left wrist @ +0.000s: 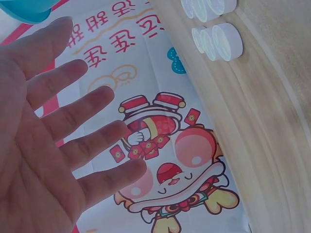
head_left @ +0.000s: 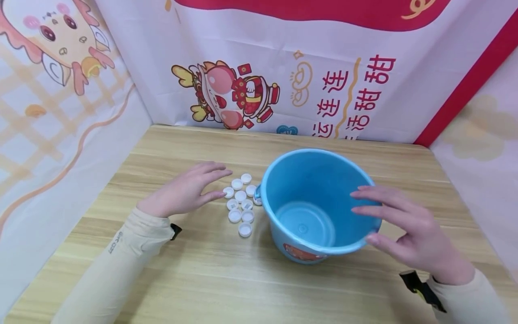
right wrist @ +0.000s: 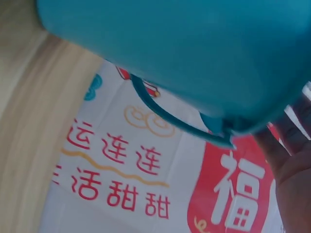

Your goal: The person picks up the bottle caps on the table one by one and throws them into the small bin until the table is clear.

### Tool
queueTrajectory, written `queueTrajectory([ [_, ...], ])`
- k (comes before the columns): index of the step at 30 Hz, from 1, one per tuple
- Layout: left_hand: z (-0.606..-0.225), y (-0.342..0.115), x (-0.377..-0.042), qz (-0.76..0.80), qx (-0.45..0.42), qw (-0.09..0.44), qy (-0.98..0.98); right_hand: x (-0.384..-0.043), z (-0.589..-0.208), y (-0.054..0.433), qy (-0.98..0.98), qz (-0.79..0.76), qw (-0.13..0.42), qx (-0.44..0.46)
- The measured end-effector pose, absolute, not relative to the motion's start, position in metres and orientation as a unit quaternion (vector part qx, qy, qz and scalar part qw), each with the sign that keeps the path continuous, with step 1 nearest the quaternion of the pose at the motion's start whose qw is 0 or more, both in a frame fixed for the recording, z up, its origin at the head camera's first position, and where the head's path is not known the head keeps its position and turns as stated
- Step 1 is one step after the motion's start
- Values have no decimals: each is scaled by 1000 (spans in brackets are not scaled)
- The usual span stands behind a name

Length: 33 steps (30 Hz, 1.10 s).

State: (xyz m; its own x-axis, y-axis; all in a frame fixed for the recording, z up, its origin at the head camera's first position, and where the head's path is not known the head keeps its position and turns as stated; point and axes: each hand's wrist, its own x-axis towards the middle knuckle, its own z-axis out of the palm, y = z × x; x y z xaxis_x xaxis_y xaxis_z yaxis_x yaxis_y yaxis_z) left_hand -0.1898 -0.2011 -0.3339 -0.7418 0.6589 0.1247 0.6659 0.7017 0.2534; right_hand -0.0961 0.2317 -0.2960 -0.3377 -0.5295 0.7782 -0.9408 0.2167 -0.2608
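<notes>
**Blue bucket and white caps, between two hands**

Blue bucket (head_left: 311, 177): stood on the bench (head_left: 194, 274), mouth upward, round, no long axis to favour; the right hand was nearer.

White caps (head_left: 240, 196): a loose cluster, lying flat beside the bucket's left side, the nearest under its handle lug (head_left: 257, 192).

Right hand (head_left: 413, 227): fingers spread, nearly straight, reaching left across the bucket's right rim, thumb at the near side; firm contact could not be told.

Left hand (head_left: 182, 189): fingers spread, pinching nothing; the caps lay just to their right, the bucket beyond. Thumb contact with the leftmost cap: uncertain.
</notes>
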Motion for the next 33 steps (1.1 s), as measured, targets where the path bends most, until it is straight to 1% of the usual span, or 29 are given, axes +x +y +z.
queueTrajectory([
  [4,-336,-200,-190,-146,-359,8,-922,-98,-312,230,-723,357,281,520],
  [11,-341,-198,-195,-149,-351,-9,-924,-106,-337,227,-704,371,322,514],
  [15,-345,-196,-198,-153,-344,-24,-926,-107,-341,224,-694,379,342,508],
  [22,-352,-190,-207,-173,-323,-64,-928,-112,-347,223,-684,383,355,509],
  [28,-357,-182,-226,-197,-333,-77,-919,-112,-347,223,-684,381,360,507],
  [33,-357,-174,-247,-201,-312,-100,-923,-109,-344,225,-691,377,353,505],
])
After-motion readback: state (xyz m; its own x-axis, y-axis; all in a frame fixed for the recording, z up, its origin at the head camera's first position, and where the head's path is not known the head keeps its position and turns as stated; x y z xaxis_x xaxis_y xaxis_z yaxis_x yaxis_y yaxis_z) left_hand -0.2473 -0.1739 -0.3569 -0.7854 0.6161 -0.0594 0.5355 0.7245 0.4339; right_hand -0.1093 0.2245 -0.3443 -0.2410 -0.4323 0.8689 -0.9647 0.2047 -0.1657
